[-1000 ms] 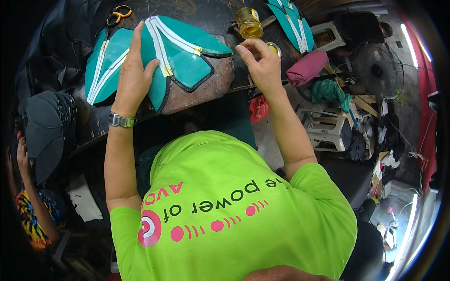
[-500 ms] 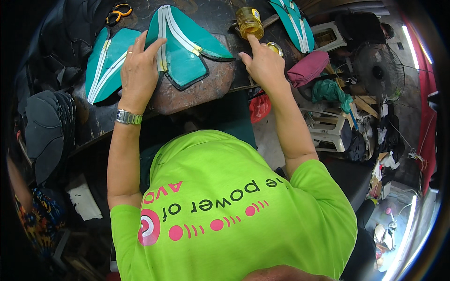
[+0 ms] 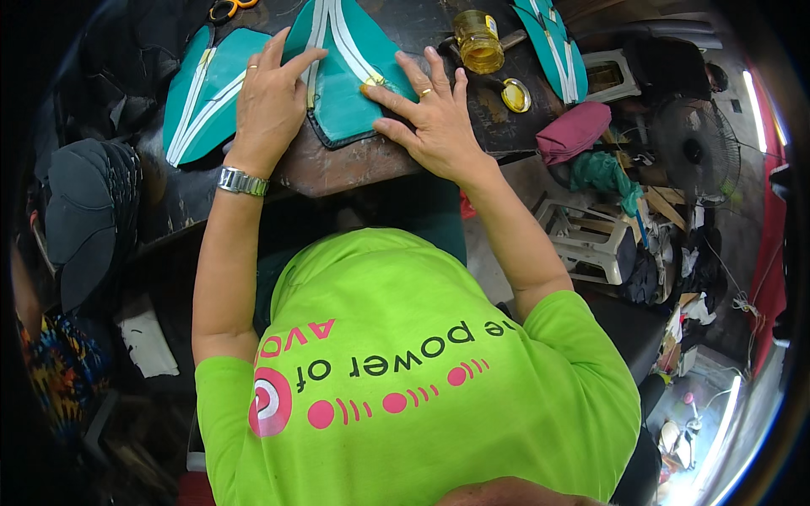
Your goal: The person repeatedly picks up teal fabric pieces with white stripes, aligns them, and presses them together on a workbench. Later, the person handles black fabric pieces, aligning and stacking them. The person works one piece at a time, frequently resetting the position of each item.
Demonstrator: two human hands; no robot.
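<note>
A teal shoe-upper piece [image 3: 350,118] with white strips and black edging lies across a worn brown slab [image 3: 333,173]. My left hand [image 3: 274,105] rests on its left side, fingers stretched out. Spread above the right side is my right hand [image 3: 434,122]; its yellow-smeared index fingertip touches the piece at a yellow patch where a white strip ends. An open glass jar [image 3: 477,38] of yellow glue lies tilted beyond my right hand, near its lid [image 3: 515,95], which has yellow glue inside. Another teal piece [image 3: 221,67] sits left of my left hand.
Orange-handled scissors [image 3: 224,8] lie at the far edge of view. More teal pieces [image 3: 553,63] and a pink bundle [image 3: 574,132] are on the right. Dark cut pieces [image 3: 89,202] are stacked at left. A fan [image 3: 696,152] and white plastic stool [image 3: 582,232] stand beyond the table.
My right index finger has left the jar's mouth, and that hand has moved left onto the teal piece with its fingers spread. My left hand stays on the piece. The view has shifted slightly.
</note>
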